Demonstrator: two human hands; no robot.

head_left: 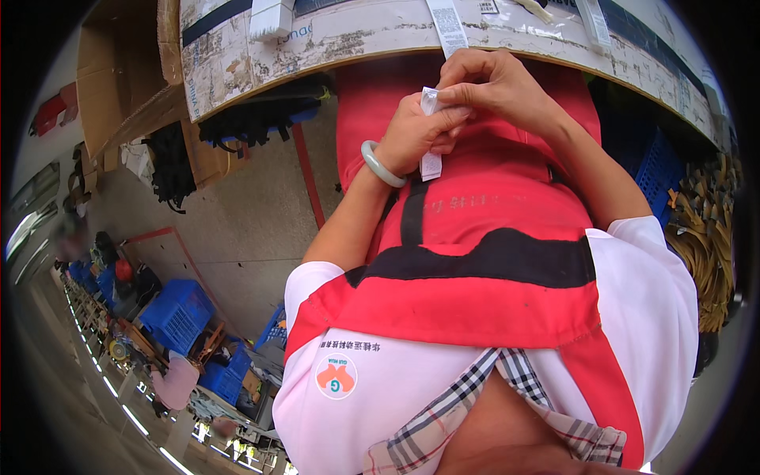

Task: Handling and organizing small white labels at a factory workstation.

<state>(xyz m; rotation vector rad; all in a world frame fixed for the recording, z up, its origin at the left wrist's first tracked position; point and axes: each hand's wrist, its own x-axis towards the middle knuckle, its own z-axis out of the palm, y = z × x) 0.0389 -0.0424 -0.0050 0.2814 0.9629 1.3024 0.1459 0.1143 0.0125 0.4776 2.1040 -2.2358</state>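
Observation:
My left hand (416,133), with a pale bangle on its wrist, grips a small white label (431,165) between thumb and fingers. The strip's lower end hangs below that hand, over the red apron (483,206). At the strip's upper end my right hand (495,83) is closed in a pinch, fingertips touching it. Both hands are just off the near edge of the worktable (356,39). Just beyond my right hand, a long printed label strip (448,30) lies across the table's edge.
A stack of white labels (271,19) and another white strip (594,25) lie on the table. At the left are a cardboard box (123,71) and black straps (169,165). Khaki straps (711,237) hang at the right. Blue crates (178,315) and a person (176,384) are farther left.

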